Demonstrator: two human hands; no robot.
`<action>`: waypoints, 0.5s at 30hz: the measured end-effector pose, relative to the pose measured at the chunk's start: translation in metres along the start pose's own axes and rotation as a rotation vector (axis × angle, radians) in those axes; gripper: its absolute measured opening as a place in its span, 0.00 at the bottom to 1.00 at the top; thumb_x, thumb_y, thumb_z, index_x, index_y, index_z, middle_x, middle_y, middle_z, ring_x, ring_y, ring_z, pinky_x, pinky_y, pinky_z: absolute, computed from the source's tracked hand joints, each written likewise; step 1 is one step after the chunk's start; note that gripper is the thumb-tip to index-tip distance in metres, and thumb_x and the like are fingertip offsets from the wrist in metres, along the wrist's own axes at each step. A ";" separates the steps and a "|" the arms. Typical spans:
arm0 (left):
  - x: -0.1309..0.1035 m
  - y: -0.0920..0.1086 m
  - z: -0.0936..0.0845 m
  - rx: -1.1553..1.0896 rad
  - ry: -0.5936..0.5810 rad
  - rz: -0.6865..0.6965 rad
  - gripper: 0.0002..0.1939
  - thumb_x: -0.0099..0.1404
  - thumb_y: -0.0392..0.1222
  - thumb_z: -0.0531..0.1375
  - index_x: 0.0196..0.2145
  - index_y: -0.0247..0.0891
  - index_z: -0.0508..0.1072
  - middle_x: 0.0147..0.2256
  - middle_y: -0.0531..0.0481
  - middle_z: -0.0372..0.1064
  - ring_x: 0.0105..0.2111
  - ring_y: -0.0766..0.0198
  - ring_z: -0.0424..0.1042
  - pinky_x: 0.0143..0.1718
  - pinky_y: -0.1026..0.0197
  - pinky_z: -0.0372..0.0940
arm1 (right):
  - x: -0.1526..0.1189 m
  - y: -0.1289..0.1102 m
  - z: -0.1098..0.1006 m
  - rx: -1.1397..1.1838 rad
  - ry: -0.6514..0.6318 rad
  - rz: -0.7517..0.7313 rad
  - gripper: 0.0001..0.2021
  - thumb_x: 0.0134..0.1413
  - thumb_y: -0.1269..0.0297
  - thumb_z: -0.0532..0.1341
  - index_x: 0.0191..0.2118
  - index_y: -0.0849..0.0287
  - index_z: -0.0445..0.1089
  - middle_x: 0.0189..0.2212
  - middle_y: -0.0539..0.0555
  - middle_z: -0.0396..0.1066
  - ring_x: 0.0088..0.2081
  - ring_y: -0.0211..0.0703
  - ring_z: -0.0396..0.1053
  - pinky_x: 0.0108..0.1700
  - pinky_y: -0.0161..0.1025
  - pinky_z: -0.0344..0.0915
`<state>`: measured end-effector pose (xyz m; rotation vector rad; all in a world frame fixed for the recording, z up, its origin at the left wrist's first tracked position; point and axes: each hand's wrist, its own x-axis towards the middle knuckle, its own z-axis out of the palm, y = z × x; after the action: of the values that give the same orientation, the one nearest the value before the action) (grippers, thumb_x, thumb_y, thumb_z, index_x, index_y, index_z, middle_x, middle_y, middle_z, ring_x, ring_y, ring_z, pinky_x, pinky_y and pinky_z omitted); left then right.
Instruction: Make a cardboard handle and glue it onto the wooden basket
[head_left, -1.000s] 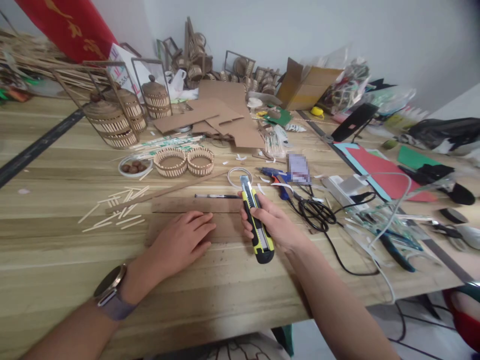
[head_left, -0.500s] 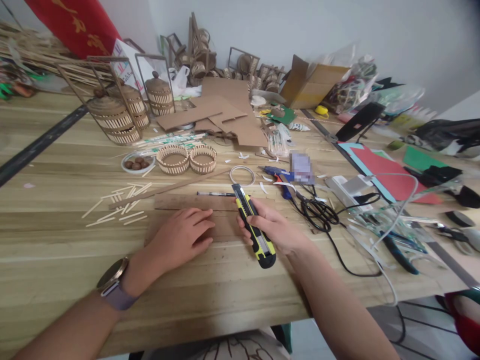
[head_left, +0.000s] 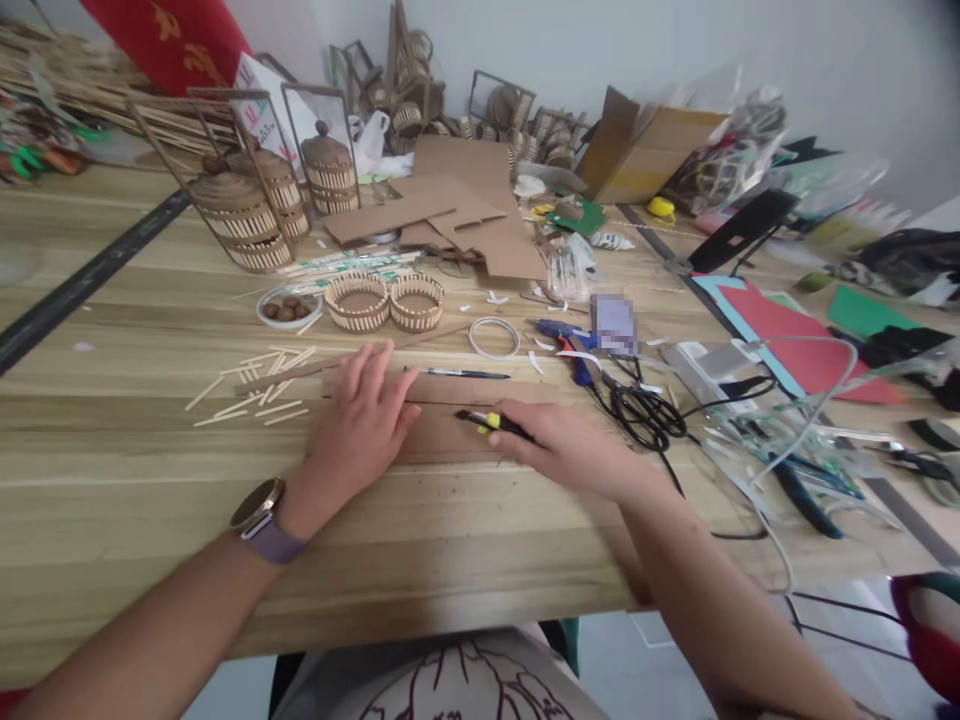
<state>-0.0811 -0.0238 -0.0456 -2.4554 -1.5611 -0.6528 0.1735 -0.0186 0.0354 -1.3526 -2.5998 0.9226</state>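
My left hand (head_left: 360,425) lies with its fingers spread on the left part of a flat cardboard piece (head_left: 442,440). In my right hand (head_left: 559,440) is a yellow and black utility knife (head_left: 491,423), held low over the same cardboard, its tip pointing left. Just beyond, a narrower cardboard strip (head_left: 487,391) runs alongside, and a pen (head_left: 465,373) rests behind it. A long thin brown strip (head_left: 300,374) reaches past my left fingertips, over small pale sticks (head_left: 285,392).
Two slatted rings (head_left: 417,302) and a bowl of brown balls (head_left: 285,308) stand behind my left hand. A tape ring (head_left: 493,338), a blue glue gun (head_left: 562,330) and black cable (head_left: 637,412) lie behind and right. Lidded baskets (head_left: 330,172) stand back left.
My right hand has turned over and lowered the knife from upright to nearly flat above the cardboard. My left hand has moved forward on the cardboard. The view has shifted slightly.
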 end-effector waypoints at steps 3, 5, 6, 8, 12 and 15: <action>0.000 0.002 0.001 0.015 -0.042 -0.037 0.24 0.74 0.47 0.50 0.61 0.29 0.67 0.67 0.25 0.51 0.68 0.30 0.47 0.64 0.28 0.49 | 0.001 -0.012 0.005 -0.265 -0.103 0.064 0.10 0.69 0.61 0.55 0.48 0.58 0.68 0.40 0.57 0.78 0.40 0.49 0.75 0.35 0.37 0.60; 0.000 0.003 0.003 0.010 -0.096 -0.055 0.26 0.74 0.48 0.50 0.62 0.30 0.65 0.68 0.25 0.48 0.68 0.28 0.45 0.63 0.26 0.48 | 0.002 -0.017 0.008 -0.378 -0.157 0.084 0.11 0.69 0.62 0.54 0.52 0.59 0.67 0.39 0.58 0.79 0.39 0.50 0.76 0.32 0.36 0.58; 0.000 0.004 0.004 0.003 -0.125 -0.062 0.27 0.74 0.49 0.49 0.63 0.30 0.64 0.68 0.25 0.47 0.69 0.28 0.43 0.63 0.26 0.48 | 0.003 -0.018 0.009 -0.410 -0.170 0.087 0.12 0.69 0.62 0.54 0.53 0.59 0.67 0.39 0.58 0.79 0.38 0.49 0.76 0.32 0.36 0.58; 0.000 0.005 0.006 -0.010 -0.172 -0.073 0.28 0.74 0.50 0.50 0.65 0.32 0.62 0.70 0.26 0.44 0.69 0.28 0.40 0.64 0.26 0.47 | 0.004 -0.019 0.009 -0.431 -0.185 0.083 0.12 0.69 0.63 0.54 0.54 0.60 0.67 0.42 0.59 0.79 0.39 0.49 0.76 0.32 0.36 0.58; -0.001 0.005 0.009 -0.019 -0.217 -0.086 0.29 0.74 0.50 0.50 0.67 0.33 0.60 0.71 0.28 0.42 0.70 0.30 0.38 0.65 0.27 0.45 | 0.006 -0.018 0.009 -0.432 -0.214 0.053 0.13 0.70 0.65 0.54 0.55 0.60 0.66 0.47 0.59 0.77 0.43 0.49 0.76 0.35 0.37 0.61; -0.001 0.004 0.010 -0.018 -0.223 -0.081 0.29 0.74 0.50 0.50 0.67 0.33 0.59 0.71 0.28 0.42 0.70 0.30 0.38 0.65 0.27 0.45 | 0.007 -0.018 0.008 -0.437 -0.230 0.038 0.13 0.69 0.66 0.54 0.55 0.61 0.66 0.47 0.59 0.76 0.44 0.49 0.76 0.36 0.38 0.61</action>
<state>-0.0749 -0.0231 -0.0540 -2.5650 -1.7477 -0.4176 0.1531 -0.0251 0.0370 -1.4629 -3.0963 0.5589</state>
